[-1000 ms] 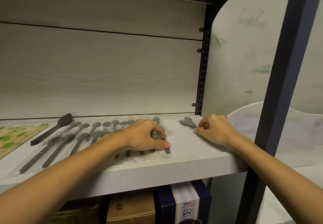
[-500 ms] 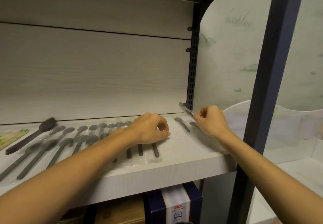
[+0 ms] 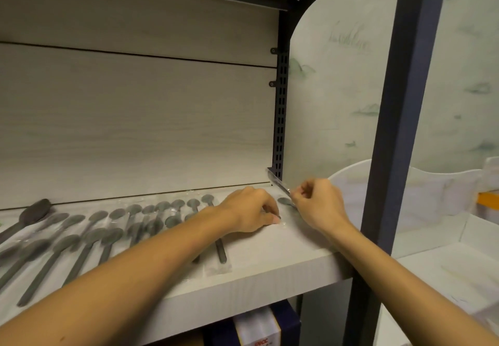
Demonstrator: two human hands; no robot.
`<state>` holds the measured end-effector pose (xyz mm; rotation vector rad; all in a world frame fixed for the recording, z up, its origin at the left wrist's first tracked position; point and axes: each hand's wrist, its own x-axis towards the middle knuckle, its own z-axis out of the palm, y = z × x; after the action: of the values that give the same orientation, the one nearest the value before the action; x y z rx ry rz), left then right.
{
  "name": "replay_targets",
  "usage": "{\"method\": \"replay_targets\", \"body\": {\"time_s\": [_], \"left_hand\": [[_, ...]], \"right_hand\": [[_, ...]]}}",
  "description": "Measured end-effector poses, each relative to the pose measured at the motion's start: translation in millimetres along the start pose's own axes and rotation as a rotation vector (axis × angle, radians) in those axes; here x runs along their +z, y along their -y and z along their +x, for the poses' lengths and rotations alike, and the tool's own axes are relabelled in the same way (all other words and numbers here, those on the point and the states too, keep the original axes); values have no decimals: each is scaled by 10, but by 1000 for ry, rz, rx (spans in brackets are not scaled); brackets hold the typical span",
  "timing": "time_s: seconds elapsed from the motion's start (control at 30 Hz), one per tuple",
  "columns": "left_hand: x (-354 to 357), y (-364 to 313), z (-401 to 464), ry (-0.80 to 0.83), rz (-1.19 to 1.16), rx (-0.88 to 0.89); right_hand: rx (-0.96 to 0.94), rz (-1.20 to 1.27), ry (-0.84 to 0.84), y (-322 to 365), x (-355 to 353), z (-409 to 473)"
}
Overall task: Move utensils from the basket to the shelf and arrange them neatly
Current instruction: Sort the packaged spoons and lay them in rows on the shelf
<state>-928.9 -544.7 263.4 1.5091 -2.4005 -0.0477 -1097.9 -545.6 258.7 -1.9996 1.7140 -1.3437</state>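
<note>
2 hands on shelf (image 3: 270, 259): left hand (image 3: 248, 214) pinches 1 wrapped spoon (image 3: 220, 248); right hand (image 3: 318, 202) holds 1 packet (image 3: 278, 182), tilted; approx. 20 spoons.

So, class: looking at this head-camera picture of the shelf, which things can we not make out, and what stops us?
- The basket: not in the head view at all.
- Spoon under the left hand: covered by the hand.
- Wrapped spoon pinched by the right hand: its lower end hidden by the fingers.
- Box below the shelf: cut off by the bottom edge, label unreadable.
- Spoons at far left: blurred, cut by the left edge.
</note>
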Motion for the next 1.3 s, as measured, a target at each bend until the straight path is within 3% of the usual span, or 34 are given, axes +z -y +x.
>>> {"method": "replay_targets", "body": {"time_s": [0.33, 0.57, 0.8, 0.93, 1.13, 1.3], "left_hand": [[-99, 122, -177, -185, 53, 168], [-362, 393, -527, -236, 25, 240], [-546, 726, -915, -344, 30, 137], [-513, 807, -1032, -373, -80, 22], [-430, 854, -1069, -347, -212, -35], [-424, 851, -1020, -393, -308, -91]], "right_hand": [[56, 100, 18, 15, 24, 15], [169, 394, 138, 127, 144, 39], [74, 431, 350, 623, 305, 142], [6, 371, 353, 852, 458, 245], [-2, 275, 471, 673, 696, 225], [3, 235, 451, 567, 707, 309]]}}
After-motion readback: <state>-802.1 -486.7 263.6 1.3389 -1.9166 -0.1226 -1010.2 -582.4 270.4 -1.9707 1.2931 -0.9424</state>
